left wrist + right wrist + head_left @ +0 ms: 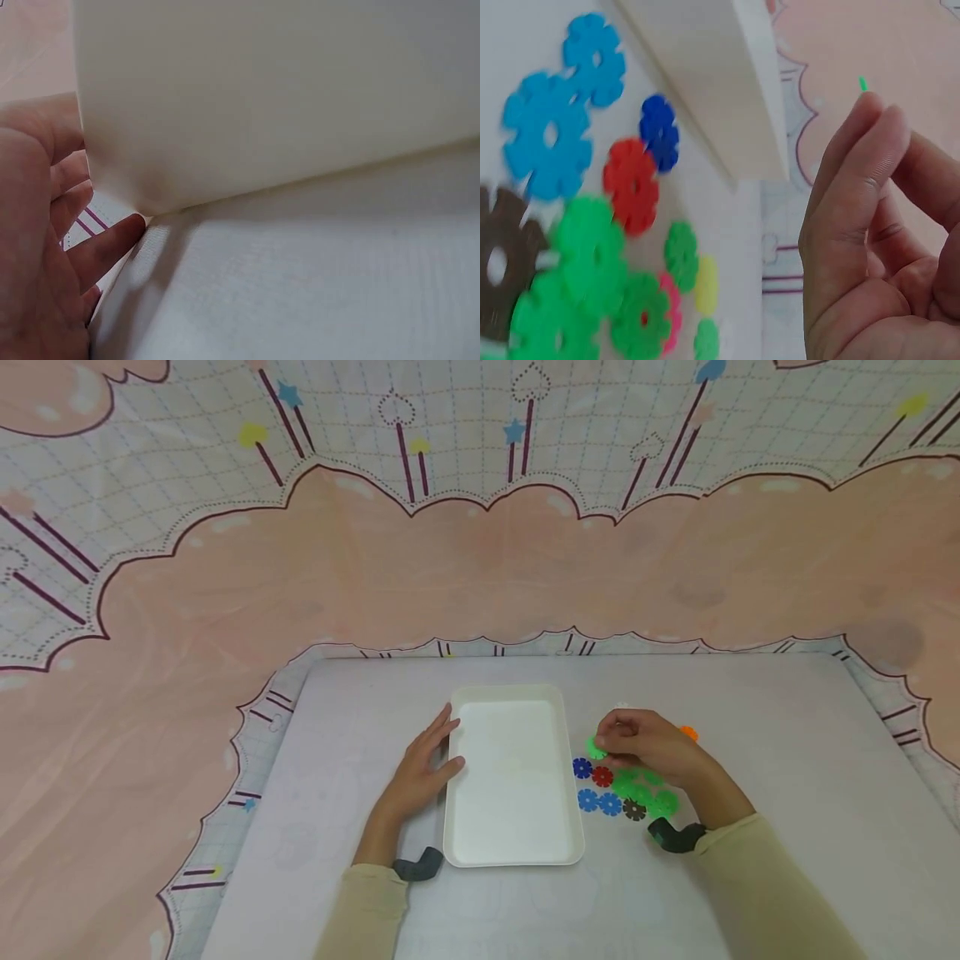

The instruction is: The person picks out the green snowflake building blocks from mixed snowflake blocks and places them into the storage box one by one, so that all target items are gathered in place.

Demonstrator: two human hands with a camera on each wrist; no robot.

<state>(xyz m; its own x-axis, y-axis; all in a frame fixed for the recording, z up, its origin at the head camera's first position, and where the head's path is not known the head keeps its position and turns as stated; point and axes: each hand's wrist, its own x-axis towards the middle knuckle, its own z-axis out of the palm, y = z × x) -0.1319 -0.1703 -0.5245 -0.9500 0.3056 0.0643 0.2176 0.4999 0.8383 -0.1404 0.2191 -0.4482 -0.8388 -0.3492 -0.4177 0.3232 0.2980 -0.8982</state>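
Observation:
A white rectangular tray [513, 785] lies on the table, and my left hand [422, 772] rests against its left side with fingers extended. In the left wrist view the fingertips [127, 234] touch the tray wall [262, 97]. Just right of the tray, my right hand [656, 745] pinches a green snowflake disc [595, 748] above the pile. Only a sliver of that green disc [863, 84] shows over the fingertips in the right wrist view. Below lie loose notched discs: red [602, 777], dark blue [582, 767], lighter blue [610, 803], brown [634, 810] and several green.
An orange disc [689, 733] sits partly behind the right hand. Yellow [706, 285] and pink [670, 311] discs show in the right wrist view. The white table [810, 827] meets a patterned pink cloth [525, 568] at its far edge.

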